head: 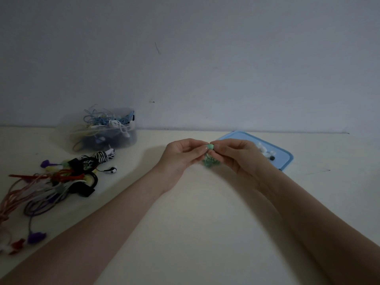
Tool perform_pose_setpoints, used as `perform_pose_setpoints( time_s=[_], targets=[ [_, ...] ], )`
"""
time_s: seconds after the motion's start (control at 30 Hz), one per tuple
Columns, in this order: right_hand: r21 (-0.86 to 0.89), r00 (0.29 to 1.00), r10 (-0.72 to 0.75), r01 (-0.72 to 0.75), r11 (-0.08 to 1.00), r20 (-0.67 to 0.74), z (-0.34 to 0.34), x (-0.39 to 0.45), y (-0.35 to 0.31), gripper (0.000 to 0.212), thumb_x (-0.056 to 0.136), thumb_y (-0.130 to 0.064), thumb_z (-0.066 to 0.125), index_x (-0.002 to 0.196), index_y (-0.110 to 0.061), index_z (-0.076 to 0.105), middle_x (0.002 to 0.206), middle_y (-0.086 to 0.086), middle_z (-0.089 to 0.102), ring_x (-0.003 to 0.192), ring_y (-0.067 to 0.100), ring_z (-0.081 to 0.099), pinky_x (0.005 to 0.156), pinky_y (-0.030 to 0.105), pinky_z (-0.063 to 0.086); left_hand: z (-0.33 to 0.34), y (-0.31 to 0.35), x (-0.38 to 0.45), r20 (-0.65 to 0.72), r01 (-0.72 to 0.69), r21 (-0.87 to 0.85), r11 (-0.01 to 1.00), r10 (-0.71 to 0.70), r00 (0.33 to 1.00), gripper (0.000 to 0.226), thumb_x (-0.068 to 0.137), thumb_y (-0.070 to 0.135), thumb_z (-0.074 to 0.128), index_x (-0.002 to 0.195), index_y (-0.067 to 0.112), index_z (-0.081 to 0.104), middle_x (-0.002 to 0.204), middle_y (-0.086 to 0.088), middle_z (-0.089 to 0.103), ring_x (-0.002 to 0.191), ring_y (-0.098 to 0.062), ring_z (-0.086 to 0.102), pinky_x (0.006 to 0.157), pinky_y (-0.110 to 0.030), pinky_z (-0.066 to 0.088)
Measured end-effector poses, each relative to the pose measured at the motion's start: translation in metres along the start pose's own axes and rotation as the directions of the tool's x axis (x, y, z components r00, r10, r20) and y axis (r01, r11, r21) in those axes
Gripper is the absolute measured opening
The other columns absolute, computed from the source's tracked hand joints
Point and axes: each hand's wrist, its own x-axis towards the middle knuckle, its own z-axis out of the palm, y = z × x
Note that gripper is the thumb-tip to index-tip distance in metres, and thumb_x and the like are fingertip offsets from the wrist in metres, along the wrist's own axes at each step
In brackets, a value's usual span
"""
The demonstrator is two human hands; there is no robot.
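Both my hands meet above the middle of the pale table (195, 223). My left hand (181, 154) and my right hand (234, 155) pinch a small green earbud (210, 146) between their fingertips. Its green cable (208, 161) hangs bunched below the fingers, partly hidden by my right hand.
A clear plastic box (107, 132) full of tangled earphones stands at the back left by the wall. A heap of coiled earphones in several colours (61, 177) lies on the left. A blue lid (283, 159) holding small white and black ear tips (265, 152) lies behind my right hand.
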Motion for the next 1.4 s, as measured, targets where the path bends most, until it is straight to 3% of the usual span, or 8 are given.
perform_pose_setpoints(
  time_s=[0.17, 0.37, 0.53, 0.73, 0.93, 1.4],
  targets=[
    [-0.001, 0.994, -0.076, 0.076, 0.997, -0.077, 0.006, 0.002, 0.01, 0.012, 0.086, 0.008, 0.055, 0.085, 0.003, 0.065, 0.074, 0.01, 0.071, 0.071, 0.014, 0.069, 0.072, 0.017, 0.056, 0.004, 0.0, 0.0, -0.113, -0.045, 0.085, 0.995, 0.055, 0.992, 0.009, 0.082, -0.001, 0.064, 0.083, 0.008, 0.066, 0.077, -0.002, 0.068, 0.072, -0.005, 0.064, 0.072, -0.013, 0.051],
    [-0.062, 0.994, -0.101, 0.099, 0.993, -0.043, 0.004, 0.001, 0.01, 0.017, 0.086, 0.009, 0.053, 0.091, 0.0, 0.067, 0.077, 0.009, 0.071, 0.071, 0.014, 0.068, 0.074, 0.018, 0.055, 0.004, -0.001, -0.001, -0.113, -0.057, 0.108, 0.993, 0.069, 0.991, 0.011, 0.082, 0.0, 0.064, 0.083, 0.011, 0.067, 0.076, -0.001, 0.067, 0.071, -0.004, 0.062, 0.073, -0.013, 0.052],
    [0.018, 0.999, -0.042, 0.042, 0.999, -0.012, 0.002, -0.001, 0.004, 0.02, 0.087, 0.011, 0.051, 0.088, 0.001, 0.068, 0.08, 0.01, 0.072, 0.073, 0.013, 0.069, 0.071, 0.016, 0.055, 0.003, 0.0, -0.001, -0.095, -0.061, 0.087, 0.994, 0.069, 0.993, 0.012, 0.084, 0.002, 0.063, 0.084, 0.012, 0.069, 0.072, 0.008, 0.071, 0.072, -0.001, 0.063, 0.072, -0.013, 0.051],
    [0.043, 0.999, 0.031, -0.032, 0.999, 0.031, -0.001, -0.003, -0.002, 0.033, 0.085, 0.011, 0.051, 0.069, -0.004, 0.075, 0.078, 0.011, 0.073, 0.071, 0.013, 0.07, 0.065, 0.015, 0.055, 0.003, 0.0, -0.002, -0.071, -0.076, 0.114, 0.991, 0.084, 0.994, 0.011, 0.082, 0.002, 0.064, 0.085, 0.011, 0.071, 0.074, 0.007, 0.072, 0.071, 0.0, 0.064, 0.068, -0.011, 0.049],
    [0.051, 0.999, 0.04, -0.04, 0.998, 0.004, -0.001, -0.002, -0.002, 0.015, 0.085, 0.01, 0.053, 0.087, 0.003, 0.066, 0.077, 0.011, 0.072, 0.07, 0.013, 0.07, 0.065, 0.015, 0.055, 0.004, 0.0, -0.003, -0.091, -0.085, 0.123, 0.989, 0.097, 0.991, 0.01, 0.081, 0.002, 0.065, 0.082, 0.011, 0.069, 0.072, 0.007, 0.072, 0.07, -0.001, 0.065, 0.067, -0.011, 0.049],
    [0.075, 1.0, 0.019, -0.019, 0.997, 0.0, -0.001, -0.003, -0.001, 0.016, 0.086, 0.01, 0.052, 0.087, 0.004, 0.066, 0.079, 0.012, 0.072, 0.074, 0.014, 0.07, 0.072, 0.017, 0.056, 0.003, -0.001, -0.002, -0.076, -0.081, 0.13, 0.988, 0.092, 0.993, 0.009, 0.08, 0.001, 0.067, 0.081, 0.01, 0.069, 0.078, -0.002, 0.07, 0.076, -0.01, 0.063, 0.073, -0.015, 0.052]
  ],
)
